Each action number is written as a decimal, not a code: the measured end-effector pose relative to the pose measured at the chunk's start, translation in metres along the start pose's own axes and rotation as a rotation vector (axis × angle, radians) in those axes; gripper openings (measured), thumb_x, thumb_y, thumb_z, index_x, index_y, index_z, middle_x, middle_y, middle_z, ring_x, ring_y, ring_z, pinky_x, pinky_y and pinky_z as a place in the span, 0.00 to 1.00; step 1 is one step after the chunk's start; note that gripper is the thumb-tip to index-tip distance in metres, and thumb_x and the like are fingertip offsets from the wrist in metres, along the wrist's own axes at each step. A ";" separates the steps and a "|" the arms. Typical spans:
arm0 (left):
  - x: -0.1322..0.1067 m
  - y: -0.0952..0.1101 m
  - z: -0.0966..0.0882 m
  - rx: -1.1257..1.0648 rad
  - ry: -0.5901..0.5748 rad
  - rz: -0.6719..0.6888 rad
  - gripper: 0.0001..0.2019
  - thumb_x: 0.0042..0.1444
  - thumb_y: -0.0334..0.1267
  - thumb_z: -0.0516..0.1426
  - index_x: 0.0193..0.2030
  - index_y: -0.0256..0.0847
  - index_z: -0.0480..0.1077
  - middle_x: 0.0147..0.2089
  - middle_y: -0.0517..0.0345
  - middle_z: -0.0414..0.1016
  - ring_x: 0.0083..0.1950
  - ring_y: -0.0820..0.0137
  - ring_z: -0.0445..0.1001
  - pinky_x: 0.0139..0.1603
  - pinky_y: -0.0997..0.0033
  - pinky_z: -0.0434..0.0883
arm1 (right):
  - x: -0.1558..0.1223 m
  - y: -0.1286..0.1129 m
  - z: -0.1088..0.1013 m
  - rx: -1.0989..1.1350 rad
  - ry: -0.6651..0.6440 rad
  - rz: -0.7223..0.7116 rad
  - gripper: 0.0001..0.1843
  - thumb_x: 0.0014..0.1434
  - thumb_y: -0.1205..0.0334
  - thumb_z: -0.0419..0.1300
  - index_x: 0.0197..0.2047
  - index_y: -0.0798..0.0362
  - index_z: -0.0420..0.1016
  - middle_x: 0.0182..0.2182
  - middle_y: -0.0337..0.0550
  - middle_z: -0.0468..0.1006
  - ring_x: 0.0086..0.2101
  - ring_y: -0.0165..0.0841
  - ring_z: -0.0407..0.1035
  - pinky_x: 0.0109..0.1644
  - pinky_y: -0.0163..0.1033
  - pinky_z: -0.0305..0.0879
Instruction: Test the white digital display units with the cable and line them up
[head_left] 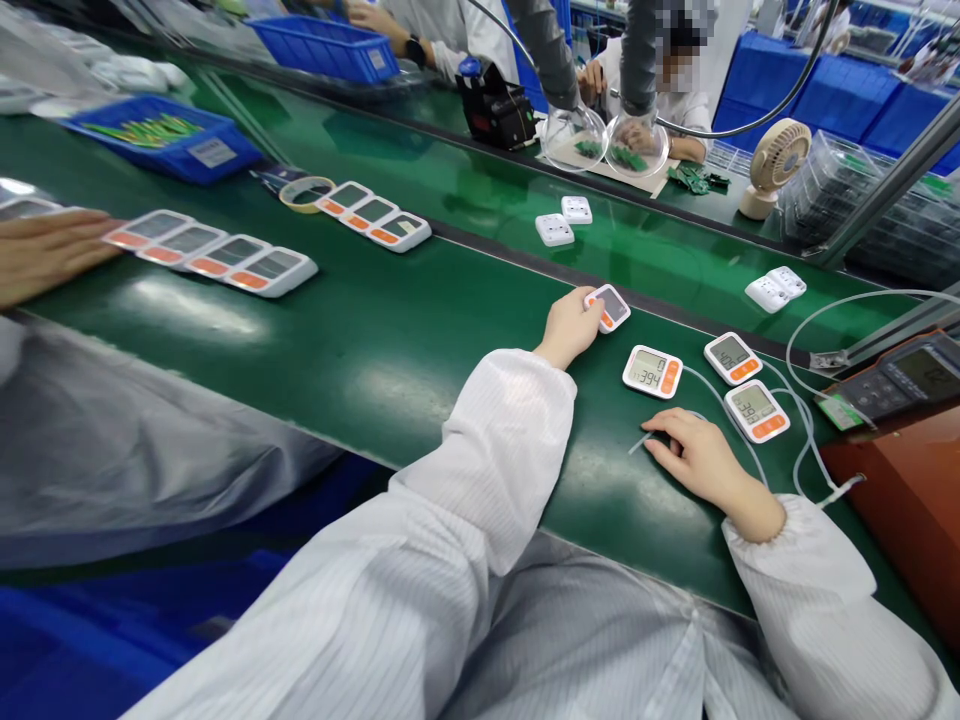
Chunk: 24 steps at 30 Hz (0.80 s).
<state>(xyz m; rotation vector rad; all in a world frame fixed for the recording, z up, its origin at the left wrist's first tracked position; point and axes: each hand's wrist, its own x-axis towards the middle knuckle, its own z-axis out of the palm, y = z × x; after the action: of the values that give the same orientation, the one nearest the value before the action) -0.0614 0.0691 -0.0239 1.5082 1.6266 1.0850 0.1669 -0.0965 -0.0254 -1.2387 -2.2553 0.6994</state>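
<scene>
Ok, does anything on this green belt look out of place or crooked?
Only mildly. The unit under the left hand, a white meter, lies skewed and apart from the three lit meters near the right hand. Thin clear tubes trail loosely across the belt. Nothing looks spilled or broken.

Green tabletop (390,350) – long, glossy, w/ a dark seam strip (525,262) along it. Landmark: the thermometer reading 394 (652,371). Just right of it, 2 more lit units (733,358) (757,411) w/ thin clear wires. Far left of it, a row of 4 blank units (210,253); beyond those, 3 more (373,216) beside a tape roll (306,193). Behind it, past the seam – white backs in pairs (565,220) (776,288).
</scene>
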 end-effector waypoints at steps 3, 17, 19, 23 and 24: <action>0.001 -0.003 -0.003 0.299 0.004 0.109 0.17 0.62 0.35 0.54 0.54 0.36 0.75 0.51 0.42 0.78 0.55 0.53 0.74 0.59 0.53 0.69 | 0.000 -0.001 0.000 -0.004 0.003 -0.002 0.10 0.68 0.59 0.58 0.49 0.50 0.77 0.47 0.45 0.80 0.24 0.28 0.68 0.37 0.42 0.71; -0.046 0.024 0.029 0.216 -0.725 0.671 0.39 0.52 0.50 0.67 0.68 0.39 0.64 0.58 0.43 0.75 0.57 0.55 0.74 0.58 0.58 0.68 | 0.000 0.003 0.001 0.031 0.124 0.043 0.10 0.68 0.57 0.58 0.47 0.49 0.78 0.34 0.42 0.78 0.28 0.33 0.70 0.36 0.42 0.70; -0.046 0.024 0.027 0.202 -0.747 0.677 0.38 0.53 0.50 0.66 0.68 0.38 0.63 0.56 0.44 0.75 0.56 0.56 0.74 0.56 0.60 0.68 | 0.001 0.002 -0.001 0.065 0.247 0.075 0.10 0.68 0.56 0.57 0.46 0.49 0.78 0.36 0.43 0.79 0.27 0.32 0.69 0.34 0.41 0.69; -0.045 0.027 0.020 0.360 -0.848 0.765 0.40 0.49 0.54 0.68 0.66 0.36 0.66 0.59 0.40 0.72 0.60 0.51 0.70 0.59 0.57 0.65 | 0.002 0.003 -0.002 0.035 0.456 0.151 0.09 0.67 0.56 0.57 0.45 0.50 0.75 0.35 0.42 0.76 0.27 0.32 0.68 0.32 0.41 0.67; -0.045 0.028 0.019 0.406 -0.850 0.774 0.41 0.47 0.55 0.68 0.65 0.37 0.66 0.60 0.39 0.70 0.61 0.50 0.69 0.60 0.56 0.64 | 0.002 0.005 -0.002 0.027 0.471 0.167 0.10 0.67 0.55 0.57 0.46 0.50 0.75 0.37 0.43 0.76 0.27 0.32 0.68 0.33 0.41 0.68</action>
<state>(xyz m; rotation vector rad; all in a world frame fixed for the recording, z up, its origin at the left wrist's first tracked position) -0.0271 0.0272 -0.0103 2.5139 0.6714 0.3013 0.1699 -0.0919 -0.0263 -1.4176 -1.7700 0.4347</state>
